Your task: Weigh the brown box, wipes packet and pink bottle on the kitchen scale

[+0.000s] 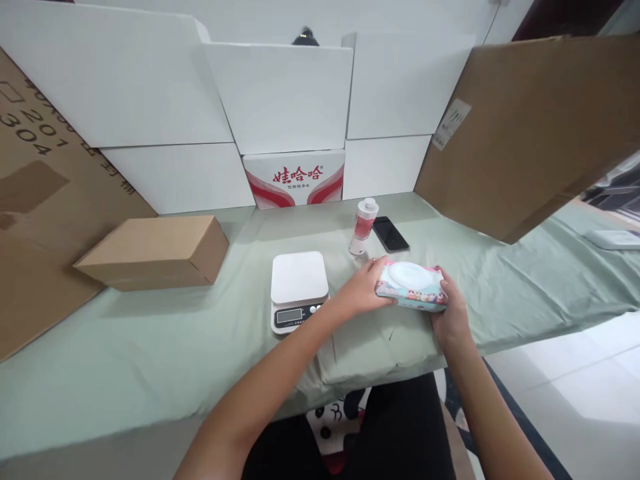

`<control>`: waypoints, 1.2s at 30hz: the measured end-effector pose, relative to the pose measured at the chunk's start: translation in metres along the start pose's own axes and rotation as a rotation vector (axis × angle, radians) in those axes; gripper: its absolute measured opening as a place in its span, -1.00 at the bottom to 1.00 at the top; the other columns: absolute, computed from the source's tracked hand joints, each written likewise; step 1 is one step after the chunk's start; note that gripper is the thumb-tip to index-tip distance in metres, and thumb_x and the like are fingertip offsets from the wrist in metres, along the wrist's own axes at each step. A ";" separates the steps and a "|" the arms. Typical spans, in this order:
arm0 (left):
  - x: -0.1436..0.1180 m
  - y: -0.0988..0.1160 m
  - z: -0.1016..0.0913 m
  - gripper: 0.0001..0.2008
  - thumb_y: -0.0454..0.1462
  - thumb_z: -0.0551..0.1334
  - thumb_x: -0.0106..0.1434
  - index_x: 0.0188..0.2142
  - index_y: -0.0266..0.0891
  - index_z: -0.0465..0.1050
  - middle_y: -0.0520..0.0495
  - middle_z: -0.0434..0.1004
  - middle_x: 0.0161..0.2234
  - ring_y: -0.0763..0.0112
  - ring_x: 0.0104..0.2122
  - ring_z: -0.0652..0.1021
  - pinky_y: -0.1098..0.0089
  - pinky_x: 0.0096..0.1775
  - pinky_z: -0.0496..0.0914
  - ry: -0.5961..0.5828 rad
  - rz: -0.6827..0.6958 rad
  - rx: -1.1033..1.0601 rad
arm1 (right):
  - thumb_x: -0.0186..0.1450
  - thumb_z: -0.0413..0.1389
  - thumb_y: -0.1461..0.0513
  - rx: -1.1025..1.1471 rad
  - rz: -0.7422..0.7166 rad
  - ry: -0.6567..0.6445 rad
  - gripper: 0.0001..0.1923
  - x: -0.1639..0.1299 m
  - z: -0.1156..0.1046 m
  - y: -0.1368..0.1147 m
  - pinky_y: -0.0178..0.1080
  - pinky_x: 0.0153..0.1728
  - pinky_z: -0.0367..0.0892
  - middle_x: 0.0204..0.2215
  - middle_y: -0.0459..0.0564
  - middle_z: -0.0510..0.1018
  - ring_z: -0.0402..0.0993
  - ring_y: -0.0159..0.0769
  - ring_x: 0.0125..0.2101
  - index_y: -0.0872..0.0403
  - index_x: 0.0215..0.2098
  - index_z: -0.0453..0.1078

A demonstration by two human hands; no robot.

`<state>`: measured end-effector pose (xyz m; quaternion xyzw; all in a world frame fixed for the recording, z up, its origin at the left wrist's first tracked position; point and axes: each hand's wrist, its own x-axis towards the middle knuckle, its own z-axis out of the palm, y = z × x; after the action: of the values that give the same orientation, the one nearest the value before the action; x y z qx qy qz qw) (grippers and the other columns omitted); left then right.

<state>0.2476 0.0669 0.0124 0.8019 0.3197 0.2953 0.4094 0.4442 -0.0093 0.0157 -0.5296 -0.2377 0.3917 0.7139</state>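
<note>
A soft pack of wet wipes (412,285) with a white lid and cartoon print is held just above the green tablecloth, right of centre. My left hand (361,289) grips its left end. My right hand (451,313) grips its right end and underside. A white kitchen scale (299,279) with a dark display sits just left of my left hand, with nothing on its platform.
A small bottle with a white cap (363,227) and a black phone (391,234) lie behind the pack. A closed cardboard box (157,251) sits at the left. White boxes (280,93) and a large tilted cardboard sheet (530,127) line the back. The table edge (380,373) is near my lap.
</note>
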 end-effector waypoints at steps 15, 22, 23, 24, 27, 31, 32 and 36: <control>-0.140 -0.038 -0.164 -0.08 0.13 0.48 0.14 0.37 -0.16 0.25 -0.32 0.41 0.28 -0.06 0.29 0.46 0.02 0.30 0.42 0.738 0.173 0.365 | 0.35 0.13 -0.10 -0.068 -0.373 -0.627 -0.35 -0.048 0.202 0.049 0.14 0.40 0.21 0.32 0.10 0.43 0.31 0.04 0.36 0.00 0.31 0.34; -0.143 -0.061 -0.166 -0.02 0.20 0.48 0.08 0.35 -0.20 0.31 -0.31 0.45 0.26 -0.03 0.25 0.50 0.09 0.30 0.42 0.652 0.075 0.219 | 0.38 0.07 -0.18 -0.257 -0.497 -0.632 -0.33 -0.050 0.194 0.066 0.14 0.34 0.26 0.27 0.10 0.43 0.36 0.05 0.28 -0.06 0.32 0.30; -0.142 -0.061 -0.166 -0.03 0.21 0.47 0.09 0.35 -0.20 0.31 -0.31 0.46 0.25 -0.03 0.25 0.51 0.10 0.29 0.43 0.653 0.066 0.211 | 0.38 0.06 -0.19 -0.274 -0.502 -0.629 -0.33 -0.048 0.193 0.066 0.13 0.33 0.28 0.27 0.11 0.44 0.37 0.04 0.27 -0.06 0.32 0.29; -0.141 -0.061 -0.165 -0.03 0.22 0.46 0.09 0.34 -0.21 0.31 -0.32 0.46 0.25 -0.02 0.24 0.51 0.10 0.29 0.43 0.657 0.062 0.210 | 0.39 0.05 -0.19 -0.283 -0.501 -0.626 -0.33 -0.047 0.192 0.066 0.12 0.31 0.30 0.25 0.11 0.45 0.39 0.03 0.26 -0.06 0.32 0.29; -0.141 -0.061 -0.164 -0.04 0.24 0.44 0.10 0.33 -0.23 0.32 -0.32 0.47 0.24 -0.03 0.24 0.51 0.11 0.28 0.43 0.675 0.068 0.231 | 0.40 0.03 -0.18 -0.286 -0.494 -0.624 -0.38 -0.044 0.193 0.065 0.07 0.26 0.34 0.21 0.11 0.49 0.44 0.00 0.21 -0.05 0.28 0.31; -0.142 -0.061 -0.162 -0.08 0.21 0.44 0.13 0.31 -0.24 0.32 -0.32 0.48 0.23 0.00 0.23 0.52 0.13 0.25 0.44 0.680 0.091 0.252 | 0.40 0.04 -0.17 -0.266 -0.505 -0.621 -0.40 -0.042 0.195 0.064 0.04 0.23 0.35 0.17 0.12 0.53 0.48 -0.01 0.16 -0.02 0.24 0.35; -0.143 -0.061 -0.162 -0.09 0.20 0.44 0.14 0.31 -0.25 0.32 -0.33 0.48 0.22 0.00 0.22 0.52 0.13 0.25 0.44 0.681 0.093 0.256 | 0.40 0.04 -0.17 -0.267 -0.511 -0.614 -0.39 -0.042 0.195 0.063 0.04 0.22 0.36 0.16 0.13 0.54 0.48 -0.01 0.15 -0.01 0.23 0.36; -0.143 -0.060 -0.162 -0.08 0.24 0.41 0.14 0.31 -0.24 0.31 -0.33 0.48 0.21 -0.01 0.22 0.52 0.12 0.23 0.44 0.684 0.072 0.281 | 0.40 0.02 -0.21 -0.285 -0.530 -0.581 -0.38 -0.037 0.194 0.065 0.03 0.17 0.39 0.09 0.11 0.58 0.49 -0.01 0.11 -0.01 0.21 0.38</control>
<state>0.0235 0.0623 0.0106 0.7159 0.4471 0.5136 0.1543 0.2569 0.0802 0.0208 -0.4109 -0.6091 0.2908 0.6129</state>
